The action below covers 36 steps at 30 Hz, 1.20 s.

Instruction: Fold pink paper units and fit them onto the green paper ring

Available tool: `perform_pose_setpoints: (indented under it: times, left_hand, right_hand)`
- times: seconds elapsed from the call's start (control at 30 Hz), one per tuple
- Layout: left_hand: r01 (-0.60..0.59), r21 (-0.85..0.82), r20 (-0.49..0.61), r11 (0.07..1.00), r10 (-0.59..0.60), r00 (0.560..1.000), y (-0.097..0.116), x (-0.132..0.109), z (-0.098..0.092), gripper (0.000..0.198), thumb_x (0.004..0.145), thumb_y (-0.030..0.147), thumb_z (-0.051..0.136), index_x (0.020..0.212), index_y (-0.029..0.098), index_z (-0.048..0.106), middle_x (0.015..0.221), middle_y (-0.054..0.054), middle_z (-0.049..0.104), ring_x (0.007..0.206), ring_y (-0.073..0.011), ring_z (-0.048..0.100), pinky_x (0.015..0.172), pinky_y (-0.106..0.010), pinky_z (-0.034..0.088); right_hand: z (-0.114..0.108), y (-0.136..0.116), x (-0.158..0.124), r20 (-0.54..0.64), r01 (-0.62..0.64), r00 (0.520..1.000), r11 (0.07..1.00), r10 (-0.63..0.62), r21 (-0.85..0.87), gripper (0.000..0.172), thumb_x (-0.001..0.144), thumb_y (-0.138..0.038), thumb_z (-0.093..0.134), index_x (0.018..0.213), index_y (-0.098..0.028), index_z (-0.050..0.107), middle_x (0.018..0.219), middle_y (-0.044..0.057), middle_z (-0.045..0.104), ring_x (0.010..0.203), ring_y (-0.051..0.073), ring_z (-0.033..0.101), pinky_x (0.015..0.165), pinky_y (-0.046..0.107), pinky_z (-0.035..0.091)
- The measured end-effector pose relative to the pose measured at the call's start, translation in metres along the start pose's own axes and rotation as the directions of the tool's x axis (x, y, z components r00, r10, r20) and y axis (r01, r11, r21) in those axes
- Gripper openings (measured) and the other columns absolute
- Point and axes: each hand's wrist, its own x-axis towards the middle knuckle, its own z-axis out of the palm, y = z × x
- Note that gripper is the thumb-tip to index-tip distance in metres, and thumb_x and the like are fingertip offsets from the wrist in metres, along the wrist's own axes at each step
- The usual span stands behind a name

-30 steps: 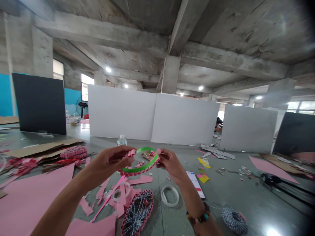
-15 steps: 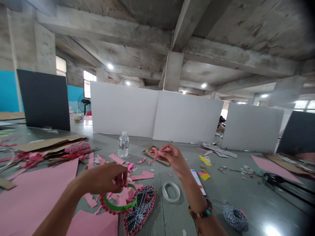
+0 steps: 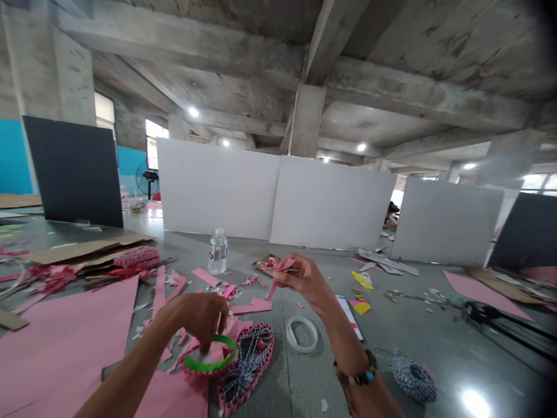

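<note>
My left hand points downward with fingers bent at the far rim of a ring, thumb inside. This ring has a green band lining it and pink beaded-looking edging outside. Between the fingertips of my right hand is a narrow pink paper strip, dangling above the table. Beside the ring lies a flat leaf-like piece with a dark middle, crossed white-and-dark thread and a pink scalloped border. Pink paper scraps lie around both hands.
A white tape roll lies between my forearms. Behind stand a water bottle and white panels. Pink sheets spread left. To the right are a phone, a twine coil and a black-handled tool.
My left hand has lowered with the ring and moved slightly left. My right hand keeps the pink strip, which now shows longer and hangs more upright.
</note>
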Motion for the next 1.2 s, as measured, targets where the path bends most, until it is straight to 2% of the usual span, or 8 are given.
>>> perform_pose_setpoints:
  times: [0.17, 0.33, 0.57, 0.73, 0.83, 0.97, 1.1, 1.2]
  left_hand:
    - [0.02, 0.045, 0.01, 0.999, -0.02, 1.0, 0.001, 0.0072, 0.003, 0.048, 0.038, 0.027, 0.086, 0.084, 0.022, 0.074, 0.092, -0.006, 0.075, 0.083, -0.0296, 0.068, 0.063, -0.031, 0.051]
    - [0.006, 0.021, 0.026, 1.0, -0.006, 1.0, 0.0044, 0.0066, 0.0027, 0.052, 0.039, 0.032, 0.088, 0.088, 0.023, 0.073, 0.083, -0.004, 0.076, 0.078, -0.0282, 0.068, 0.061, -0.031, 0.053]
    - [-0.024, -0.023, 0.054, 0.999, 0.026, 0.998, 0.0012, 0.0106, 0.0018, 0.054, 0.039, 0.037, 0.09, 0.088, 0.021, 0.074, 0.089, -0.006, 0.075, 0.078, -0.0289, 0.069, 0.062, -0.033, 0.054]
    - [-0.05, -0.011, 0.042, 0.999, 0.05, 0.998, 0.0003, 0.0102, 0.0, 0.07, 0.042, 0.035, 0.09, 0.109, 0.021, 0.07, 0.106, -0.009, 0.073, 0.094, -0.0307, 0.067, 0.08, -0.038, 0.054]
    - [-0.056, 0.02, 0.023, 0.998, 0.055, 0.998, 0.0036, 0.0066, -0.0022, 0.071, 0.046, 0.036, 0.089, 0.112, 0.021, 0.069, 0.11, -0.011, 0.071, 0.099, -0.0321, 0.066, 0.086, -0.04, 0.052]
    - [-0.038, 0.03, 0.011, 0.999, 0.038, 0.999, 0.0074, 0.0041, -0.0035, 0.067, 0.05, 0.037, 0.088, 0.113, 0.023, 0.069, 0.11, -0.009, 0.071, 0.097, -0.0295, 0.067, 0.083, -0.038, 0.054]
    - [0.033, 0.031, -0.006, 0.999, -0.032, 0.999, 0.0031, 0.0053, -0.0016, 0.055, 0.048, 0.036, 0.088, 0.099, 0.018, 0.074, 0.099, -0.01, 0.074, 0.091, -0.0304, 0.068, 0.08, -0.04, 0.055]
    - [0.076, 0.012, -0.01, 0.997, -0.076, 0.997, -0.0005, 0.0043, -0.0008, 0.052, 0.049, 0.038, 0.087, 0.096, 0.017, 0.074, 0.094, -0.01, 0.075, 0.083, -0.0284, 0.07, 0.071, -0.036, 0.057]
  right_hand:
    - [0.0001, -0.0038, -0.0024, 0.016, 0.005, 1.0, 1.0, -0.005, -0.003, 0.016, 0.068, -0.028, 0.079, 0.07, -0.028, 0.064, 0.075, 0.0, 0.065, 0.066, 0.021, 0.064, 0.07, 0.039, 0.054]
    - [-0.0001, -0.0034, -0.0041, 0.023, 0.008, 1.0, 1.0, -0.008, -0.011, 0.012, 0.07, -0.027, 0.076, 0.073, -0.03, 0.065, 0.078, 0.001, 0.065, 0.071, 0.023, 0.065, 0.073, 0.04, 0.054]
    - [0.0015, -0.0021, -0.0051, 0.059, -0.017, 0.998, 0.998, 0.02, -0.054, 0.012, 0.071, -0.027, 0.076, 0.078, -0.03, 0.066, 0.08, 0.005, 0.07, 0.076, 0.027, 0.068, 0.074, 0.044, 0.054]
    - [0.0024, -0.0019, -0.0055, 0.068, -0.04, 0.997, 0.994, 0.047, -0.1, 0.01, 0.074, -0.034, 0.074, 0.078, -0.031, 0.066, 0.079, 0.004, 0.071, 0.076, 0.028, 0.068, 0.076, 0.047, 0.054]
    - [0.0033, -0.0027, -0.0072, 0.115, -0.035, 0.992, 0.988, 0.053, -0.149, 0.007, 0.077, -0.036, 0.071, 0.079, -0.031, 0.069, 0.077, 0.002, 0.07, 0.074, 0.027, 0.067, 0.075, 0.046, 0.054]
    - [0.0047, -0.0033, -0.0094, 0.144, -0.016, 0.989, 0.982, 0.044, -0.188, 0.005, 0.077, -0.035, 0.071, 0.079, -0.03, 0.072, 0.075, 0.003, 0.069, 0.073, 0.026, 0.066, 0.074, 0.044, 0.054]
    - [0.0049, -0.003, -0.0097, 0.161, 0.005, 0.987, 0.979, 0.028, -0.204, 0.006, 0.079, -0.034, 0.07, 0.081, -0.03, 0.073, 0.078, 0.006, 0.07, 0.072, 0.027, 0.066, 0.07, 0.042, 0.053]
    - [0.0045, -0.0025, -0.0092, 0.172, 0.014, 0.985, 0.978, 0.023, -0.206, 0.006, 0.079, -0.033, 0.07, 0.082, -0.029, 0.073, 0.077, 0.007, 0.07, 0.07, 0.026, 0.066, 0.068, 0.043, 0.053]
